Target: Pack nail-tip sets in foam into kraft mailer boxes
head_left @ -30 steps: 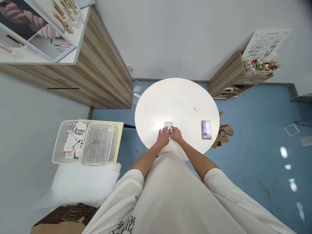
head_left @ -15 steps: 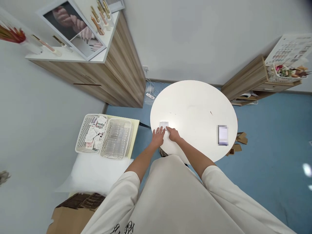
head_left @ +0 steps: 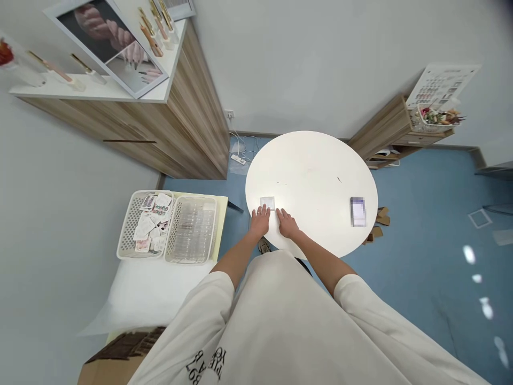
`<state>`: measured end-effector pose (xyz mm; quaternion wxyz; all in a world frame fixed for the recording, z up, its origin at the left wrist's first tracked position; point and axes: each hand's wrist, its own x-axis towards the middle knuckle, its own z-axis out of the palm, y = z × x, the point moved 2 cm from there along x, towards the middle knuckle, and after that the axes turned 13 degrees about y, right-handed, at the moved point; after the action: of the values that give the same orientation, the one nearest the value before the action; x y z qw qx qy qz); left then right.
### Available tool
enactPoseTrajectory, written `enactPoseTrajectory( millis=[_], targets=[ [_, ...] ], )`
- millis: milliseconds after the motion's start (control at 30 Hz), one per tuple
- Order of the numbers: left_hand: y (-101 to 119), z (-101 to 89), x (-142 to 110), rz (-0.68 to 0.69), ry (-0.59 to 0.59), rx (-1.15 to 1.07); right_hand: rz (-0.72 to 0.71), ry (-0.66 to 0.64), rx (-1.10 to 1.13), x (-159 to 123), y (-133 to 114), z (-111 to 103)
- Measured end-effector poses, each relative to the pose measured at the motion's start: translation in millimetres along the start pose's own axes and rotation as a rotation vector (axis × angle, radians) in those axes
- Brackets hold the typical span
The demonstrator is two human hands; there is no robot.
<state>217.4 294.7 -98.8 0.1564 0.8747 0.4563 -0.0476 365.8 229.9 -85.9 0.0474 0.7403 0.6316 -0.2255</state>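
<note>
small flat translucent rectangular packet (head_left: 267, 203) on round white table (head_left: 308, 166), left side. left hand (head_left: 261, 221) fingers slightly spread at near edge, seemingly steadying; right hand (head_left: 287, 224) just beside, finger gap can't tell. shifting it calls for light fingertip control.

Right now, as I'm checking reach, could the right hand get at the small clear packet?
Probably yes: the right hand rests just beside the packet, with bare tabletop between; the left hand covers only its near edge.
</note>
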Motion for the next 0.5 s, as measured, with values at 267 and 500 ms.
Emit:
enactPoseTrajectory(
  millis=[267,500],
  targets=[
    [14.7,-7.1,-18.6,0.01,0.108,-0.042,0.105,0.036,0.012,-40.1,39.8,-12.4],
    [43.0,-14.9,-61.9,-0.088,0.152,-0.062,-0.001,0.144,0.002,-71.9,51.9,-28.5]
  ],
)
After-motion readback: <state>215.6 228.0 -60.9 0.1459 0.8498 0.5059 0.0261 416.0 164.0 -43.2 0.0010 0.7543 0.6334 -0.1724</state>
